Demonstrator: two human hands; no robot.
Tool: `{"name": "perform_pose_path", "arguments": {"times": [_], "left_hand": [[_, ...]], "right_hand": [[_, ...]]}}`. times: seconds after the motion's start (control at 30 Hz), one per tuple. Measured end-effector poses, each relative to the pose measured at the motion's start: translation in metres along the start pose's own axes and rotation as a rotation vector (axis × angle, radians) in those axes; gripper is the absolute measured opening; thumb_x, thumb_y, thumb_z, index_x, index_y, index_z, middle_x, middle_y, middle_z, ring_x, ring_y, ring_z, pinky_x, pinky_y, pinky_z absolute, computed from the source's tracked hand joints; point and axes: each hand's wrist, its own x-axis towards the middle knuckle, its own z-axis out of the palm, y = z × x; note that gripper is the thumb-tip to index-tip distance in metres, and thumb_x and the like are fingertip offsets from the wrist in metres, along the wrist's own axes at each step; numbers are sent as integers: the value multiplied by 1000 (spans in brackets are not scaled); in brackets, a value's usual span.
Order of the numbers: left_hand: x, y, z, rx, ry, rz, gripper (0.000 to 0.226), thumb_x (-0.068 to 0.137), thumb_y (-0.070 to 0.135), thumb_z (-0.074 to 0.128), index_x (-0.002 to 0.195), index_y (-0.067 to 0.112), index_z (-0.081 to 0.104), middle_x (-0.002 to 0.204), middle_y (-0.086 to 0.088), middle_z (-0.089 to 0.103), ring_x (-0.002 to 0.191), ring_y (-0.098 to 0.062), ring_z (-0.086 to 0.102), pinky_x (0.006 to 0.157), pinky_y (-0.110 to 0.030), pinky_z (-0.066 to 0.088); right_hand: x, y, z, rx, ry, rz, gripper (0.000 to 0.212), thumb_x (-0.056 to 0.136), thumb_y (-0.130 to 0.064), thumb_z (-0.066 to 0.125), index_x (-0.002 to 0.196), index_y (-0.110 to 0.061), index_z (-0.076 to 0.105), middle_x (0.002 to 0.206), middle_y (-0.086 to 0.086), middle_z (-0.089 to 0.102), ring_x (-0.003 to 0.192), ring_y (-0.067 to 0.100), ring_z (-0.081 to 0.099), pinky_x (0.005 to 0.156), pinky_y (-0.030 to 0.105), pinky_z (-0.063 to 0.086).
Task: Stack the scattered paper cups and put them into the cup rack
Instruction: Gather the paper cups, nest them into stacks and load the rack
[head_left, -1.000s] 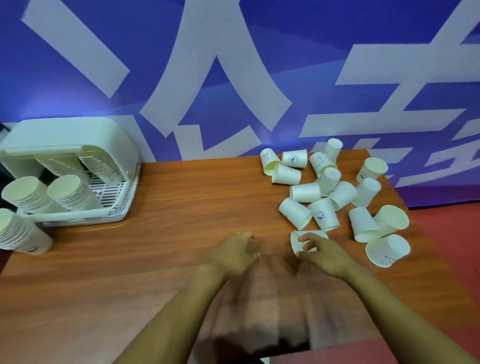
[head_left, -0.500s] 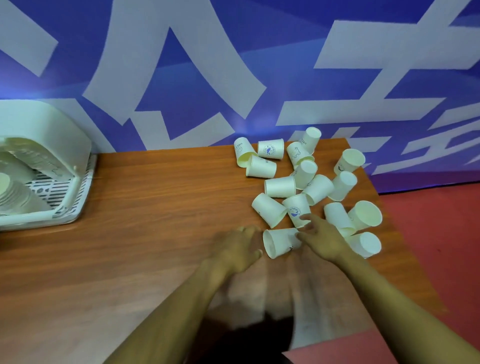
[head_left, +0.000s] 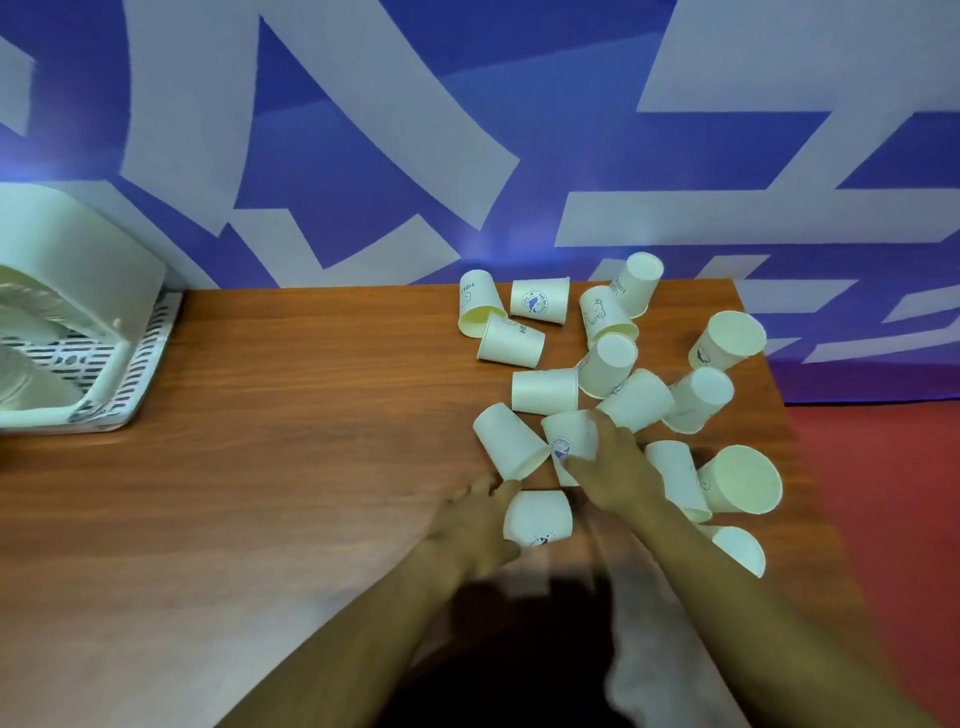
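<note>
1. Looking down at the wooden table (head_left: 311, 441), we see our left hand (head_left: 475, 525) curled round the side of a white paper cup (head_left: 537, 517), which lies just in front of us with its blue logo facing down toward our body.
2. Our right hand (head_left: 615, 467) reaches over a second cup with a blue logo (head_left: 566, 441) — the thumb lies against its near side and the fingers bend over its far side, so we take it as a grip on that cup.
3. The two held cups sit close together, the second one just beyond the first.
4. Around them, the scattered cups (head_left: 623, 364) crowd the right part of the table: most lie on their sides, touching or overlapping, and a few at the far edge lean up against the blue-and-white wall banner (head_left: 467, 130).
5. One plain cup (head_left: 509, 439) lies tilted just left of the right hand's cup, touching it.
6. Two more lie to the right of our right forearm with their open mouths turned toward us, a large-looking cup (head_left: 743, 480) and another near the table's edge (head_left: 740, 548).
7. The cup rack (head_left: 78, 332) stands well apart at the far left — a pale plastic frame with a slotted base, cut off by the picture's edge.
8. Stacked cups inside it (head_left: 26, 379) are blurred, so we cannot tell how many.
9. Red floor (head_left: 883, 519) shows past the table's right side.
</note>
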Motion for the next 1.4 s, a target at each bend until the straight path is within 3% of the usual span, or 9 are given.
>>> {"name": "perform_pose_path", "arguments": {"times": [0.23,0.33,0.5,0.67,0.77,0.9,1.03,1.23,1.4], "left_hand": [[14,-8,-6,-68,-27,-32,73,79,39,65,143,30,30,137,-2,44,121,-27,47,95,-35,41],[12,-8,-6,-127,-26,-30,74,78,38,67,142,30,31,137,-1,44,119,-25,48,93,-33,42],[-6,-14,-19,-217,-2,9,75,75,41,70,140,25,35,133,-2,47,113,-23,51,92,-35,45],[-45,-36,-43,-322,78,-2,65,76,41,71,133,29,42,119,4,54,103,-18,52,89,-33,47],[-54,-58,-58,-362,165,-46,61,76,46,72,126,24,43,113,1,56,95,-18,53,81,-32,46],[-65,-70,-68,-444,209,-3,70,73,57,68,130,31,39,120,-1,54,104,-22,56,93,-42,48],[-90,-101,-84,-449,242,62,70,78,51,69,137,32,36,131,-2,48,115,-21,51,100,-36,43],[-149,-201,-131,-453,383,91,64,80,46,69,135,35,38,133,2,48,112,-17,53,98,-36,45],[-193,-289,-161,-475,470,53,68,72,59,66,132,41,39,132,5,49,112,-16,54,97,-39,47]], "right_hand": [[11,2,4,185,34,-34,61,82,-23,69,130,-21,33,128,4,50,121,24,49,88,23,37],[-2,-9,-2,184,-138,-45,37,84,0,63,104,-21,39,93,1,55,89,16,57,70,1,36],[0,7,1,294,10,-70,98,77,-16,71,148,-25,5,145,4,38,129,26,41,96,32,37],[-11,-1,-11,377,97,-97,99,80,-21,71,148,-24,-1,146,12,38,126,34,45,95,40,41],[-15,-11,-21,419,146,-126,101,77,-21,74,148,-26,2,145,11,39,125,33,46,90,36,40],[-41,-35,-20,373,137,-223,107,70,-10,79,148,-25,7,122,-5,42,108,18,48,84,30,40],[-61,-71,-5,272,143,-256,106,62,-16,85,144,-21,19,122,-8,42,110,14,46,88,32,43],[-94,-166,46,300,117,-234,74,64,-18,85,119,-23,35,105,-3,54,84,5,55,63,20,44],[-110,-248,97,326,91,-273,82,68,-30,82,129,-23,29,108,-7,54,84,-2,53,61,13,40]]}}
